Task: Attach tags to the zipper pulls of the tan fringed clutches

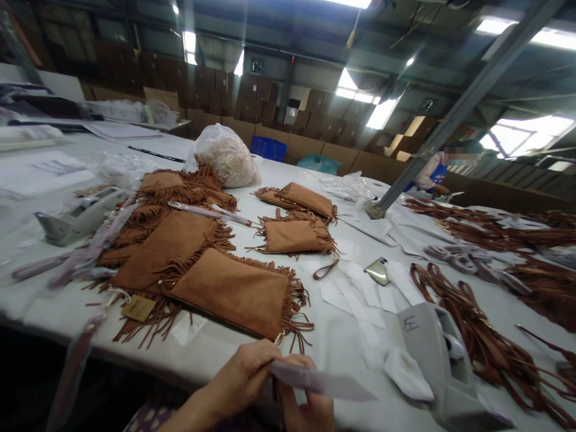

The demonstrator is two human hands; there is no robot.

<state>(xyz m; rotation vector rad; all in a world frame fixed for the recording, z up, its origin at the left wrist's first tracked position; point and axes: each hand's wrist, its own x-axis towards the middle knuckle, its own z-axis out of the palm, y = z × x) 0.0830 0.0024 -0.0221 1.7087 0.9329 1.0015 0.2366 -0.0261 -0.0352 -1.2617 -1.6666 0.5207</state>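
Both hands meet at the table's front edge, just below a brown fringed pouch. My left hand is closed in a pinch on one end of a thin, pale wrapping strip. Close beside it, the curled fingers of my right hand grip the same strip, whose free end sticks out to the right. A gold clasp at the pouch's corner hangs right above my fingers. A brown strap seems to run down between the hands, mostly hidden by them. A tan tag lies left of the pouch.
More fringed pouches lie behind. Grey tape dispensers stand left and right. Loose white strips, a phone and brown straps spread rightward. A post rises near a co-worker.
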